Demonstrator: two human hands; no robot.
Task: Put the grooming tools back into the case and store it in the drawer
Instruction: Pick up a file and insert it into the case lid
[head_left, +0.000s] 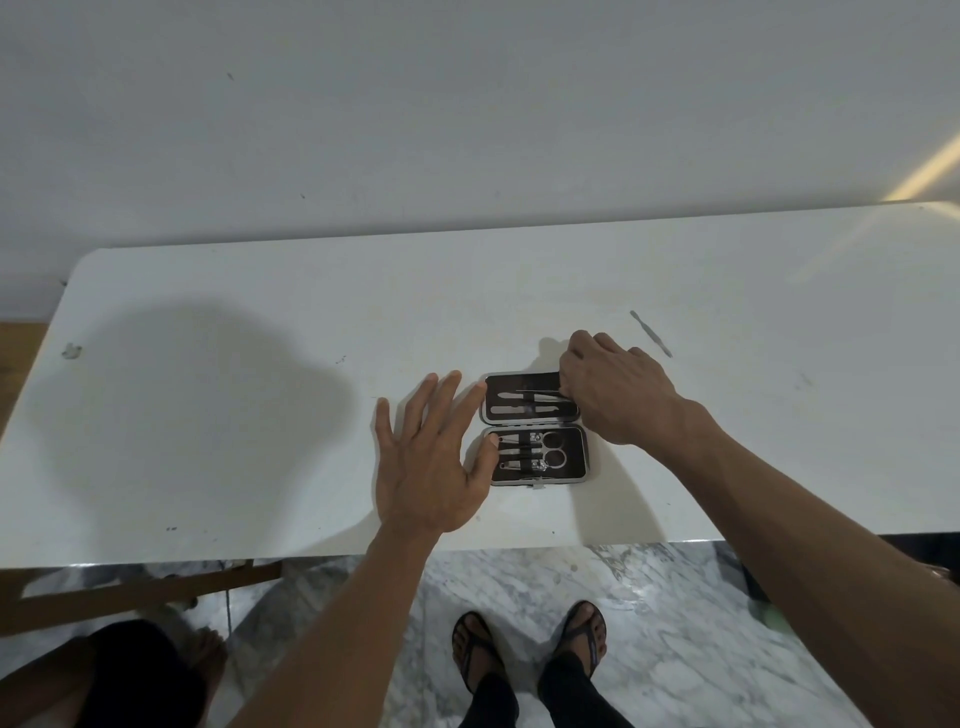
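Observation:
A small grooming case (570, 475) lies open on the white table (234, 415), its dark lining showing. The near half holds scissors, clippers and small tools under a strap; the far half holds flat metal tools. My right hand (618, 387) is over the far half's right end, fingers curled on a thin metal tool (540, 395) that lies across that half. My left hand (431, 462) lies flat and spread beside the case, index and thumb touching its left edge. One slim metal tool (651, 333) lies loose on the table, right of my right hand.
The table's far edge meets a pale wall; its near edge (467, 553) runs just below the case. Below are a marble floor, my sandalled feet (530, 654), a wooden frame piece (145, 595) and another person's foot at lower left. No drawer is in view.

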